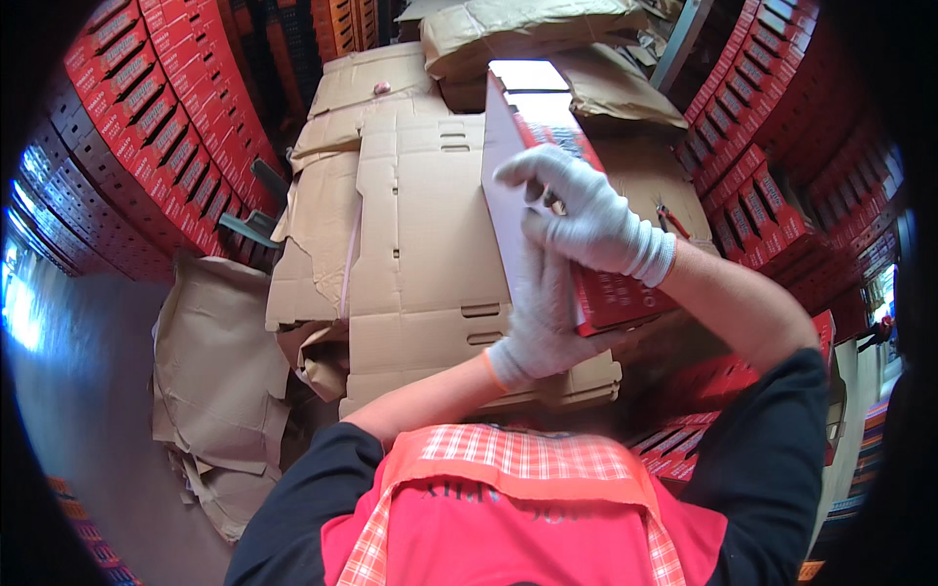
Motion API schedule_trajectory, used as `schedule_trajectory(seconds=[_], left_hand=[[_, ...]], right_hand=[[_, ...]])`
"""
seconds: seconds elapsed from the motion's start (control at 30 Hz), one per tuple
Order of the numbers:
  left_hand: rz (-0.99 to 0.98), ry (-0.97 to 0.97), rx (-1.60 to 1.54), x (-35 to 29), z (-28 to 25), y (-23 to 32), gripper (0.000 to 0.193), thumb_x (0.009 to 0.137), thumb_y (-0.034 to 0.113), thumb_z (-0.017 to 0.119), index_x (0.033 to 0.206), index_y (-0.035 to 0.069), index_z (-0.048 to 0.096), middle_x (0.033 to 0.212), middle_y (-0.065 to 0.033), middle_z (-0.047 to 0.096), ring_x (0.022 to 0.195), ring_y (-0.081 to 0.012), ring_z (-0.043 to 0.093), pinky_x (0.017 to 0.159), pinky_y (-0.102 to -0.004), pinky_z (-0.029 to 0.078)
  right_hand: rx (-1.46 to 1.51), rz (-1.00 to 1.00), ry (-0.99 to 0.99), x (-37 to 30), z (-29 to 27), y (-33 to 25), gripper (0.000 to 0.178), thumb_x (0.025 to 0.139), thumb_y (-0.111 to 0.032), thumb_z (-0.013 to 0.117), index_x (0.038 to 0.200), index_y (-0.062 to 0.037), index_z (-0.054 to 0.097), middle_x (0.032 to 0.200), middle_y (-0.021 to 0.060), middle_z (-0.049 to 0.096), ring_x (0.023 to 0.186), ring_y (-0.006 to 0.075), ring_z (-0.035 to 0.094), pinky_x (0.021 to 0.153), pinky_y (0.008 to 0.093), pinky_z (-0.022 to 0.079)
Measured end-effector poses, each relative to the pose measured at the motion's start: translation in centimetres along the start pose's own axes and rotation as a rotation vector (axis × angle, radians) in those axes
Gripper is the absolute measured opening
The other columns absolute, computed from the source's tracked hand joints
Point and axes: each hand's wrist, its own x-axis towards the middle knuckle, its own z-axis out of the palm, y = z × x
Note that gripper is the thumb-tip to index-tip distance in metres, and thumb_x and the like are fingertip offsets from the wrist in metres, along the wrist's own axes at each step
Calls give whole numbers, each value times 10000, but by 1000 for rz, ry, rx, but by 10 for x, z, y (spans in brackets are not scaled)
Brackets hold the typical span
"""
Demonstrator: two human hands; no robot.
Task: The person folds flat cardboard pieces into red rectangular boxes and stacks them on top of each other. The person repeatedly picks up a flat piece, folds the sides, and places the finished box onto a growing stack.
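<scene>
Left hand, gloved in white knit (pixel 542 327): fingers straight and close together along the carton's pale side, thumb spread at its near end; I read it as cradling, not clenched. Right hand, same glove (pixel 586 210): held above the left, fingers bent over the carton's upper part, thumb apart from them; whether it grips, I cannot tell.

Item, principal: one narrow red-and-white printed carton (pixel 620 298), standing tilted between the hands, over the stack.

Step, by my judgement: handling and squaring the carton. Next move, as I judge it, calls for the left palm steady at the near end and the right fingers settled on the upper edge, without creasing the panel.

Beneath and beside: flat brown cardboard blanks (pixel 420 244), slotted, stacked. Pink strap (pixel 351 259) at their left.

Right of the carton: red-handled pliers (pixel 673 223), lying on brown board.

Far end: kraft-wrapped bundle (pixel 528 37).

Outer left: crumpled kraft paper (pixel 220 366); tall stacked red cartons (pixel 147 127).

Outer right: further red cartons, stacked (pixel 747 83).
</scene>
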Motion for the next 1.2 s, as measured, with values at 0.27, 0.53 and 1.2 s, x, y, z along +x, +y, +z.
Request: schedule_trajectory(seconds=[0.27, 0.53, 1.2], left_hand=[[-125, -36, 501, -56, -193, -27, 587, 786, 238, 827, 1263, -15, 597, 1324, -208, 593, 1229, -346, 571, 1052, -407, 438], [-817, 71, 89, -195, -216, -87, 465, 942, 150, 624, 1346, -25, 472, 1301, -123, 556, 1164, -200, 550, 994, -331, 442], [747, -1183, -507, -270, 309, 174, 577, 800, 146, 654, 1326, -37, 500, 1330, -252, 525, 1222, -422, 519, 1045, -471, 425]], right_hand=[[-69, -64, -99, -42, 45, 16, 794, 691, -313, 849, 1342, -22, 501, 1254, 167, 560, 1127, 323, 578, 993, 407, 463], [-503, 251, -143, -69, 190, 61, 742, 568, -519, 861, 1121, -95, 605, 1013, 98, 653, 964, 281, 631, 843, 397, 471], [-1015, 1233, 421, -556, -51, -240, 840, 638, -533, 840, 1233, -15, 554, 1038, 163, 638, 982, 334, 619, 860, 441, 484]])
